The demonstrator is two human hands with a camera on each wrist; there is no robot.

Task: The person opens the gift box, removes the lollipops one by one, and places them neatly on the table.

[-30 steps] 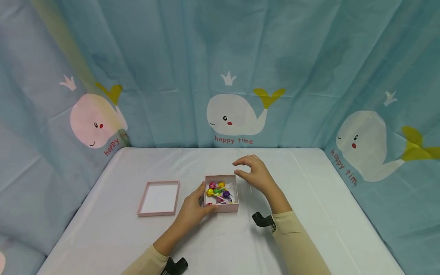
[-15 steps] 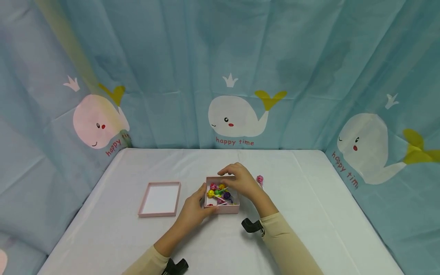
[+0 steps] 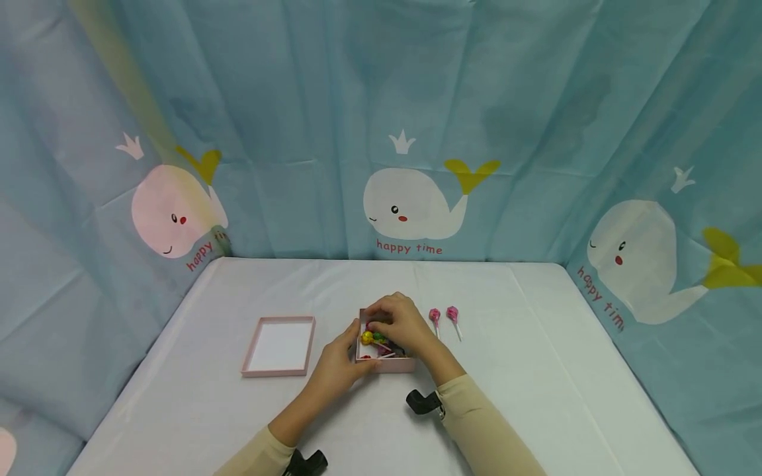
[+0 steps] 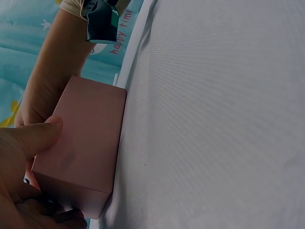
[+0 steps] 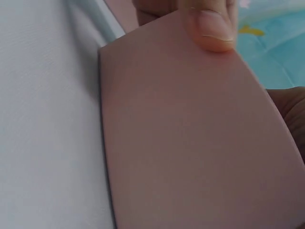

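Note:
A pink box (image 3: 389, 365) without its lid sits mid-table, holding several lollipops in bright wrappers, among them a yellow lollipop (image 3: 367, 338). My left hand (image 3: 335, 365) grips the box's left front corner; in the left wrist view its thumb (image 4: 45, 136) presses the pink wall. Over the box reaches my right hand (image 3: 405, 324), thumb and fingers bent and apart above the lollipops at the back left. A bit of pink wrapper shows beside the thumb. The right hand covers part of the contents.
Right of the box, two pink lollipops (image 3: 452, 315) lie side by side on the white tablecloth (image 3: 536, 370). The pink-edged lid (image 3: 278, 346) lies at the left, white inside up. A blue whale-print curtain (image 3: 297, 205) stands behind the table.
My right hand has moved left from beside the box to over its inside, uncovering two pink lollipops on the table. My left hand has kept its hold on the box.

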